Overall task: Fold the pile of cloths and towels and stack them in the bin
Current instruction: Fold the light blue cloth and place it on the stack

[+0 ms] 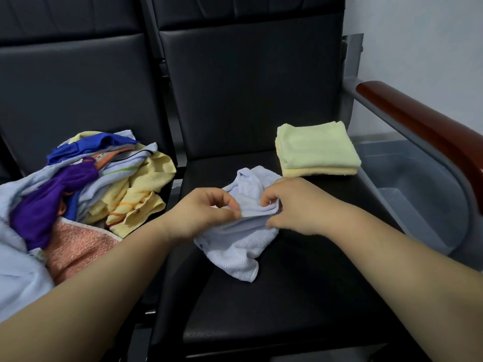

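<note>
Towels wait in a jumbled pile point(86, 184) on the left-hand seat as a person works a crumpled pale blue towel point(240, 236) on the black seat point(287, 296) in front. The left hand point(206, 212) and right hand point(290, 205), close together, each pinch its bunched upper edge, apparently hunting for corners to spread it flat. Two folded towels point(316, 150) sit stacked near the grey bin point(418, 184), which stands just beyond the armrest point(423, 129), likely staged for loading.
</note>
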